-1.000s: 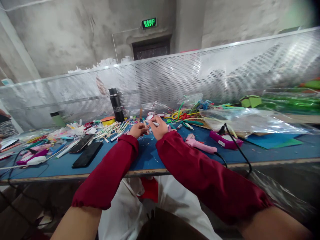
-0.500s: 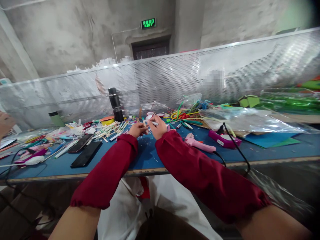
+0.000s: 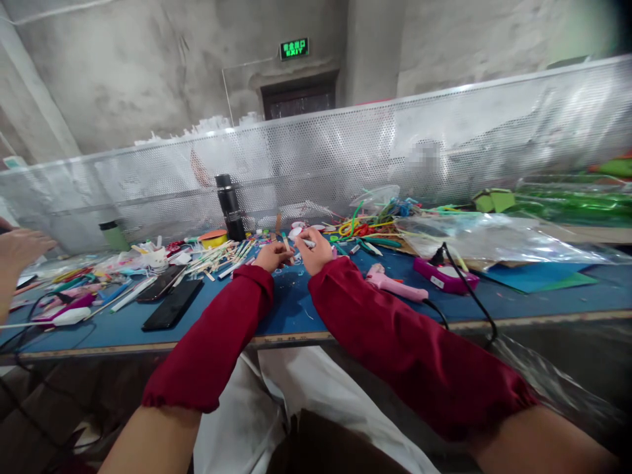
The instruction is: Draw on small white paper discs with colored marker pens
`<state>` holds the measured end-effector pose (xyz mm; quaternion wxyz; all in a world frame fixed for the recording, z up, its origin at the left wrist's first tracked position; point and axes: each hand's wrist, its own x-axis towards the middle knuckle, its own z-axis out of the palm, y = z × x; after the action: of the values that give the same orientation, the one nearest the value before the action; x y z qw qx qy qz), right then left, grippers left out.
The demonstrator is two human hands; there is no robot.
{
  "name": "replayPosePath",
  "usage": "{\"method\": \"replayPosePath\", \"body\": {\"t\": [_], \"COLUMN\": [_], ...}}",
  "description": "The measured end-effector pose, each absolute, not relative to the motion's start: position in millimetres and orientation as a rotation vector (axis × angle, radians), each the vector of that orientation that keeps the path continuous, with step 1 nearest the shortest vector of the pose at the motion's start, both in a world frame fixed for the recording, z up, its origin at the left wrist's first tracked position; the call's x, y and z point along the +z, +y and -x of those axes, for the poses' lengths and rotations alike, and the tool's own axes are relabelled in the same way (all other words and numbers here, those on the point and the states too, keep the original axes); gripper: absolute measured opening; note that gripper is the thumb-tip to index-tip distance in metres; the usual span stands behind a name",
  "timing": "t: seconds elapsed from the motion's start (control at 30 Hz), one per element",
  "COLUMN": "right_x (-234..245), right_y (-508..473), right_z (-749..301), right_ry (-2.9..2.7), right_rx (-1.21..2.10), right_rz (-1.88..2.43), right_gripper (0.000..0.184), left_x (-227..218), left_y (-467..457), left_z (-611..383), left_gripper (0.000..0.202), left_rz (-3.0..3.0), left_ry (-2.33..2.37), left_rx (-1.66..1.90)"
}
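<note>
- A black flask (image 3: 230, 207) stands upright with its lid on at about 10 o'clock from the hands, near the mesh screen (image 3: 345, 151). Its contents are hidden.
- A green cup (image 3: 112, 235) with a dark lid stands far out at 9 o'clock, also shut.
- A small clear bag (image 3: 379, 195) sits at 2 o'clock, behind a tangle of coloured straws (image 3: 363, 228). What is in it is too blurred to tell.
- A large clear plastic sheet or bag (image 3: 494, 240) lies at 3 o'clock over coloured paper.
- The right hand (image 3: 315, 253) is closed, pinching a short white piece (image 3: 307, 244) between thumb and fingers.
- The white piece is small, slim and rod-like, lying nearly level and pointing toward 9 o'clock. It is held just above the blue table (image 3: 296, 313), at the middle of its far side.
- The left hand (image 3: 269, 256) is curled, its fingertips beside a thin stick (image 3: 285, 243) that meets the white piece. I cannot tell whether it grips the stick.
- A pink glue gun (image 3: 394, 284) lies at 4 o'clock from the hands, and a purple one (image 3: 444, 276) lies beyond it.
- Two dark phones (image 3: 172, 304) lie flat at 8 o'clock, with loose wooden sticks (image 3: 222, 257) at 9 o'clock.
- Another person's hand (image 3: 22, 247) hovers open at the far left edge.
</note>
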<state>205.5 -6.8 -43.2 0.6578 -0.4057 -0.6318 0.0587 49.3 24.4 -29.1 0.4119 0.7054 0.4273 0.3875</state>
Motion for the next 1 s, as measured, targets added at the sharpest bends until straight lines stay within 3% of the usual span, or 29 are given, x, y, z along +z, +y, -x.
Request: {"method": "replayPosePath", "body": {"t": [1.0], "right_x": [-43.4], "right_y": [-6.9], "right_z": [-205.4], "right_ry": [-1.456], "right_rx": [0.151], "right_rz": [0.913], "right_gripper": [0.017], "left_x": [-24.1], "left_y": [18.5], "left_z": [-50.0], "left_gripper": [0.020], "left_rz": [-1.781], "left_ry": [1.083], "left_rx": [0.995]}}
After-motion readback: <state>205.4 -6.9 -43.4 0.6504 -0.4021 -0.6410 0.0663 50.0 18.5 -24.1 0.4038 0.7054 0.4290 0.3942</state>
